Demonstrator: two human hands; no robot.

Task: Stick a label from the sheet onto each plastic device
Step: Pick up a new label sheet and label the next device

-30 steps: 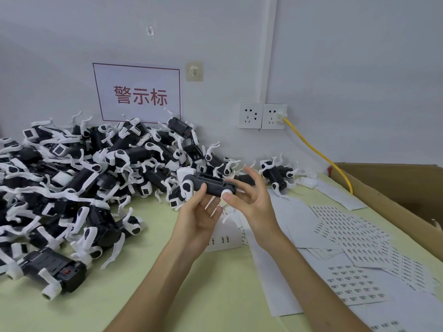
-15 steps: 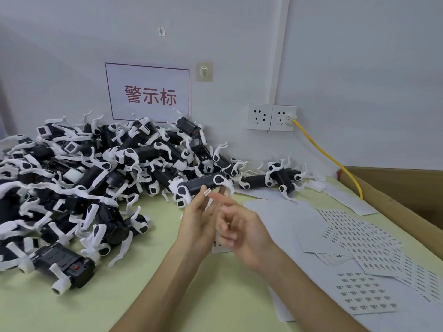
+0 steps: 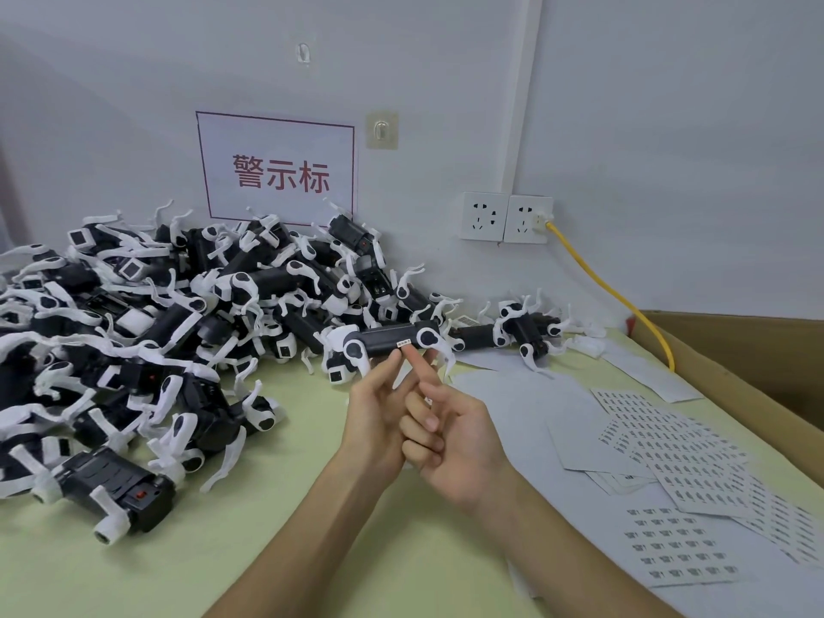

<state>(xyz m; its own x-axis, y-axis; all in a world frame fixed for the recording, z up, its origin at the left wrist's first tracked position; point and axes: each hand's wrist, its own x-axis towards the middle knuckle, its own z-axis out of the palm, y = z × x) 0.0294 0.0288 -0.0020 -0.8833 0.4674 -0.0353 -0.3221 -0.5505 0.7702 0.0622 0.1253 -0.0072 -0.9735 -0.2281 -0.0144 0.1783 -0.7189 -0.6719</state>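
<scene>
A small white label [image 3: 403, 344] sits at the tips of both hands, just in front of a black plastic device with white ends [image 3: 388, 340] that lies at the edge of the pile. My left hand [image 3: 379, 417] pinches the label at its fingertips. My right hand [image 3: 455, 434] points its index finger up against the label, with its other fingers curled. Whether the label touches the device cannot be told. Label sheets [image 3: 669, 443] with rows of small printed labels lie on the table to the right.
A big pile of black-and-white devices [image 3: 156, 327] fills the left and back of the pale green table [image 3: 267, 550]. A cardboard box [image 3: 735, 363] stands at the right edge. A yellow cable [image 3: 611, 292] runs down from the wall sockets [image 3: 504, 216]. Blank white backing sheets [image 3: 504, 394] lie near my hands.
A second ago both hands held the device. It now lies on the pile, and my hands have come together with a small label, raising it towards the device.
</scene>
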